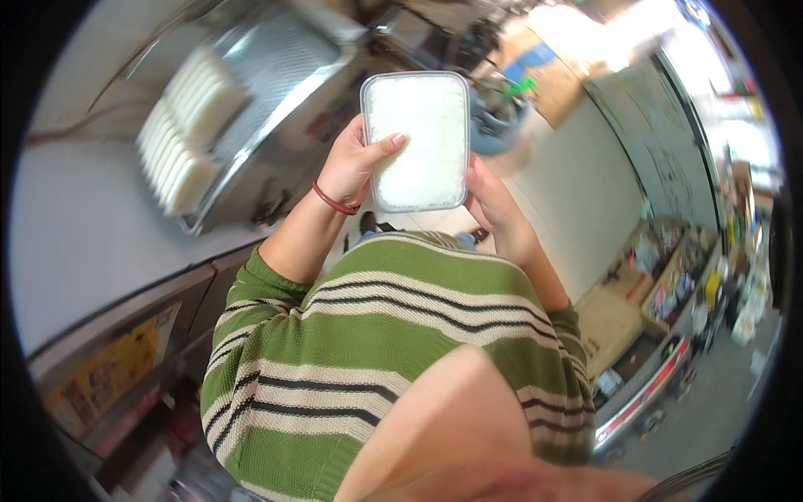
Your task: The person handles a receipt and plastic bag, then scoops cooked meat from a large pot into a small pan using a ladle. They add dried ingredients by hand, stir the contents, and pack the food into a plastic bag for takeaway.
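A rectangular clear plastic container [426,113], filled with something white and grainy, is held up before my chest. My left hand [361,157] grips its left side, the thumb lying over the white face. At the lower right edge, my right hand [492,197] supports it with the fingers, partly hidden behind it. To the left, two rows of stacked white slabs or containers [182,150] stand on a perforated metal tray [282,53]; blur leaves their exact kind unclear.
A pale counter [75,232] runs along the left. Beyond the container are a blue bucket [492,135] with mixed items and a flattened cardboard sheet [533,69]. Cardboard boxes [608,326] of small goods stand at right, near a glass-fronted cabinet [659,132].
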{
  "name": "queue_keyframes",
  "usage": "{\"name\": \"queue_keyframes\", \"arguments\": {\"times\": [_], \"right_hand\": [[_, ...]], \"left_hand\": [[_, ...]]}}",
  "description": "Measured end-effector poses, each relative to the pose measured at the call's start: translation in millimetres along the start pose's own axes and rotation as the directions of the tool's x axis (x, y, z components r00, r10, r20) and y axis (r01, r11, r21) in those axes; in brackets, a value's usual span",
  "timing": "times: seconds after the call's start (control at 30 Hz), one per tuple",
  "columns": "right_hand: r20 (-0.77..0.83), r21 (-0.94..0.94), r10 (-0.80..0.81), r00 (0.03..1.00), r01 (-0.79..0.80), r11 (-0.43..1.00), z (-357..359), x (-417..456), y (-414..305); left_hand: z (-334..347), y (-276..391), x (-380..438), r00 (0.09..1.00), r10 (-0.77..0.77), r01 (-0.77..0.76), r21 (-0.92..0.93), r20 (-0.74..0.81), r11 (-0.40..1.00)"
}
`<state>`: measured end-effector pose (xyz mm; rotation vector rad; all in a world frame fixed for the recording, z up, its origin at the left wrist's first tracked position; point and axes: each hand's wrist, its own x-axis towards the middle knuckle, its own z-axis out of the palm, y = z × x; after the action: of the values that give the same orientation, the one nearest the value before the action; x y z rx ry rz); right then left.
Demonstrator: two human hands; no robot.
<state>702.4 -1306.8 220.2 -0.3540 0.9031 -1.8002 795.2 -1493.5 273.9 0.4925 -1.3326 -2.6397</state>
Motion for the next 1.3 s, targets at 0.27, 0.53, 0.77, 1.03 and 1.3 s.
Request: {"name": "queue_keyframes", "arguments": {"times": [0.27, 0.53, 0.77, 1.03, 1.3], "right_hand": [[-0.453, -0.080, -0.169, 0.875, 0.149, 0.986, -149, -165, -133], [-0.640, -0.227, -0.149, 0.754, 0.000, 0.974, -301, -252, -253], [-0.663, -0.383, -0.211, 0.718, -0.084, 0.920, -461, -292, -368], [-0.842, 0.035, -0.296, 0.452, 0.593, 0.805, -603, -331, -459], [-0.851, 0.094, -0.274, 0.448, 0.644, 0.760, -771, -341, -565]], "left_hand": [[222, -149, 115, 0.909, -0.295, 0.257, 0.162, 0.294, 0.953], [394, -221, 271, 0.688, -0.604, 0.317, 0.581, 0.403, 0.749], [524, -318, 425, 0.481, -0.677, 0.237, 0.661, 0.557, 0.712], [688, -404, 560, 0.341, -0.731, 0.524, 0.526, 0.591, 0.670], [807, -500, 721, 0.307, -0.795, 0.591, 0.550, 0.523, 0.590]]}}
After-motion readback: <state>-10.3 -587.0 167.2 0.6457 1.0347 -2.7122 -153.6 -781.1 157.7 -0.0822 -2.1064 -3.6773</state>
